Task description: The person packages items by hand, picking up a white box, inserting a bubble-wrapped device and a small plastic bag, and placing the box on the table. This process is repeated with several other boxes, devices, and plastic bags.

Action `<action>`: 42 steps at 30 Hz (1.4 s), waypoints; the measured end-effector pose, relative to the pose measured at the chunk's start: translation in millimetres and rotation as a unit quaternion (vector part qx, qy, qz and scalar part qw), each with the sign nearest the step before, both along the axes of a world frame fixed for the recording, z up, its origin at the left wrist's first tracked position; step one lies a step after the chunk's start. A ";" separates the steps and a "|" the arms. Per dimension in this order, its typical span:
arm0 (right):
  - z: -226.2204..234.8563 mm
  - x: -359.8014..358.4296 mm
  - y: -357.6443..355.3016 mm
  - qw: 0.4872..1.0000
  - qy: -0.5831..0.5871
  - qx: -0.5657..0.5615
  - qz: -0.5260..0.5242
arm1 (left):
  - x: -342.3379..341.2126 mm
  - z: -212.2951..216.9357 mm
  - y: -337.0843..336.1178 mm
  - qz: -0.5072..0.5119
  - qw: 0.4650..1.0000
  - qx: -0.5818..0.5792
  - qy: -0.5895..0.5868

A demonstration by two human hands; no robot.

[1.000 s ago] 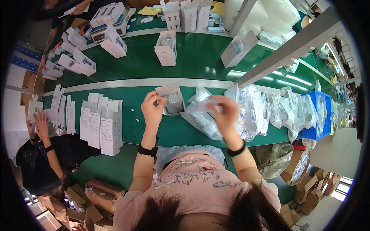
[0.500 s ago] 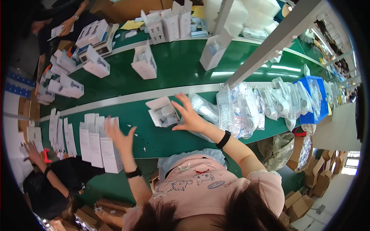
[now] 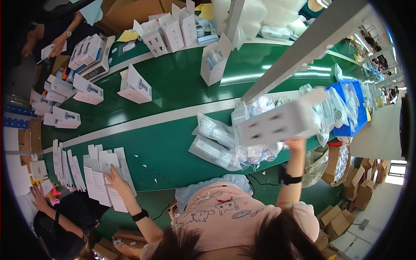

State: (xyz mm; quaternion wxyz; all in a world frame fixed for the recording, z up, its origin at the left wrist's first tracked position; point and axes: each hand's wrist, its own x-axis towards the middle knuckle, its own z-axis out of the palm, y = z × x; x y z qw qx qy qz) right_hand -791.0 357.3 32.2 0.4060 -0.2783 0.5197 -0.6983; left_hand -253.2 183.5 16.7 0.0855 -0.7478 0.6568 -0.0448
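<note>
My right hand grips the lower edge of a white carton, smeared by motion, with several small dark printed pictures on its facing side. The carton is held up over the bagged parts on the right and hides some of them. At the left, my left hand has its fingers spread and rests against a row of standing white cartons with printed text on their sides. Two bubble-wrapped packets lie on the green bench between my hands.
Bagged white parts lie beside a blue bin. Open cartons stand on the green conveyor beyond a pale rail. A slanted grey post crosses the right side. At the left are co-workers' hands.
My right hand has taken the open carton from the bench's middle and swung it up to the right. My left hand has moved left to the standing cartons. The view has turned slightly.
</note>
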 end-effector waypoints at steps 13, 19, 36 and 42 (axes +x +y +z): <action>-162.5 -242.6 -146.7 0.591 0.733 0.239 -0.238 | -233.1 -14.5 41.6 -0.172 0.953 0.200 0.149; -170.0 -216.0 -125.3 0.661 0.648 0.374 -0.056 | -164.4 -58.2 7.1 -0.165 0.874 0.220 0.402; -115.7 102.7 -98.6 0.671 0.639 0.297 0.229 | -195.0 -21.7 3.5 -0.246 0.803 0.089 0.535; 43.1 70.9 -115.1 0.861 0.440 0.145 0.210 | -207.2 -16.5 17.0 -0.255 0.822 0.013 0.509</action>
